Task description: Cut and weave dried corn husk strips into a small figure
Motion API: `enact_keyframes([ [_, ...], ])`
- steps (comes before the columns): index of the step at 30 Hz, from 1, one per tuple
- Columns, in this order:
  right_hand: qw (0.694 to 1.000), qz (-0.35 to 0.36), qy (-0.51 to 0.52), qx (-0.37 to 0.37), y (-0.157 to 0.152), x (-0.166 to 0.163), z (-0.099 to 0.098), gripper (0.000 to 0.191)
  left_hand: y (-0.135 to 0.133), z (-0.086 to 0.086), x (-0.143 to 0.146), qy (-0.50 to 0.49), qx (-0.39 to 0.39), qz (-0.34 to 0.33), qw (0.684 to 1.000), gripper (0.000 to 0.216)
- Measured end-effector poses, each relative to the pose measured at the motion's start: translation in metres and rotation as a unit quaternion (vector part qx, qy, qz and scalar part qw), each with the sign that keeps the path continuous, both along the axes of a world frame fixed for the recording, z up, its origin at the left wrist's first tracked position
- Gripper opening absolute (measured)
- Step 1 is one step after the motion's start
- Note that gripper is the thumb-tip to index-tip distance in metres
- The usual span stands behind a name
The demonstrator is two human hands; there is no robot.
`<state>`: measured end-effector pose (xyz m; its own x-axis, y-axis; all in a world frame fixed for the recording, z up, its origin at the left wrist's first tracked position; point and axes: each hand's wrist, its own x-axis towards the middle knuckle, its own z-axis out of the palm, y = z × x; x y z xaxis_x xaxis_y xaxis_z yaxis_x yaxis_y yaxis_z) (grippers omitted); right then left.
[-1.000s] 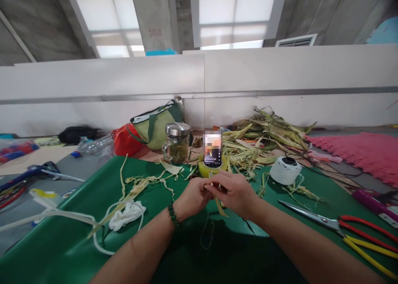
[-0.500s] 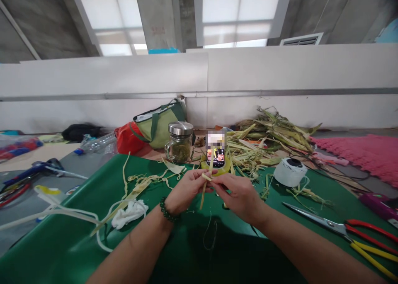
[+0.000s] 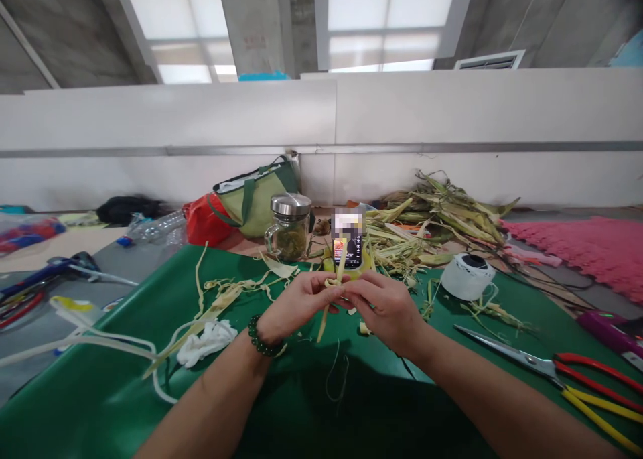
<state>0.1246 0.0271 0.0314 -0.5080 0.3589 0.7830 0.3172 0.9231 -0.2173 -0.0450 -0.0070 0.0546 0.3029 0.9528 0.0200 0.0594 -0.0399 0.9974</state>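
Both my hands meet over the green mat (image 3: 125,392) in the middle of the view. My left hand (image 3: 301,305) pinches a narrow pale-yellow husk strip (image 3: 324,315), which sticks up between the fingers and hangs down below them. My right hand (image 3: 386,308) is closed on the same strip from the right side. A dark bead bracelet (image 3: 258,338) circles my left wrist. A thin thread (image 3: 336,378) lies looped on the mat under the hands.
A phone (image 3: 347,248) stands behind my hands beside a lidded glass jar (image 3: 289,228). A heap of dried husks (image 3: 432,224) lies at the back right, and a white twine roll (image 3: 465,277). Scissors (image 3: 547,365) with red and yellow handles rest at the right. Loose husk strips (image 3: 221,298) and a white scrap (image 3: 205,338) lie left.
My hands have risen slightly and moved nearer the phone. The strip, mostly hidden a second ago, now stands up between my fingers and hangs below them.
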Motion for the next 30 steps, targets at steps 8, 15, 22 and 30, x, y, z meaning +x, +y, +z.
enact_keyframes([
  [8,0.999,-0.01,0.046,0.02,0.001,-0.002,-0.003,0.009,0.001,-0.005,0.006,-0.022,0.016,0.036,0.999,0.048],
  [15,0.998,0.019,0.052,-0.04,0.005,-0.003,-0.004,0.008,0.0,-0.003,0.004,-0.011,0.009,0.038,0.999,0.043],
  [22,0.98,-0.037,-0.087,0.174,-0.007,-0.009,-0.001,0.015,0.004,-0.009,0.005,-0.058,0.003,0.086,0.995,0.038],
  [30,0.981,0.069,-0.087,0.161,-0.014,-0.016,-0.007,0.019,0.002,-0.011,0.01,-0.047,-0.008,0.074,0.996,0.032],
])
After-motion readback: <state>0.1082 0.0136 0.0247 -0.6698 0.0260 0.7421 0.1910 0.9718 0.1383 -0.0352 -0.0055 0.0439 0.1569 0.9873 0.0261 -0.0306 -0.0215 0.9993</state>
